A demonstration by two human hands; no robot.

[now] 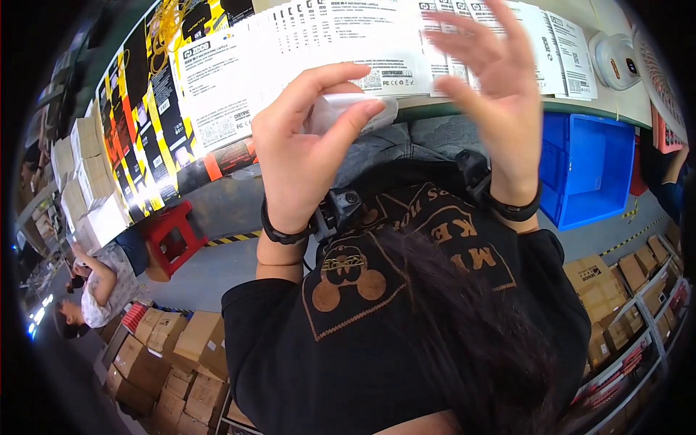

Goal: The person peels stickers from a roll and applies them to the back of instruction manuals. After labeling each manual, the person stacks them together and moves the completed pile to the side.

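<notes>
My left hand (pixel 304 138) is closed around a smooth white object (pixel 339 107) with a rounded edge. Its kind is not clear, since my palm and fingers cover part of it. Off to the right, my right hand (pixel 496 87) is raised with its fingers apart and somewhat blurred, and nothing shows in it. Both hands are over the near edge of the table, in front of overlapping white printed sheets (pixel 297 65). More white printed cards (pixel 576 58) lie beyond my right hand.
Yellow and black printed packaging (pixel 145 123) covers the table's left part, with yellow bands (pixel 168 36) on top. A round white device (pixel 615 61) sits at right, above a blue crate (pixel 598 170). A red stool (pixel 172 239) and cardboard boxes (pixel 199 344) stand lower left, near another person (pixel 109 279).
</notes>
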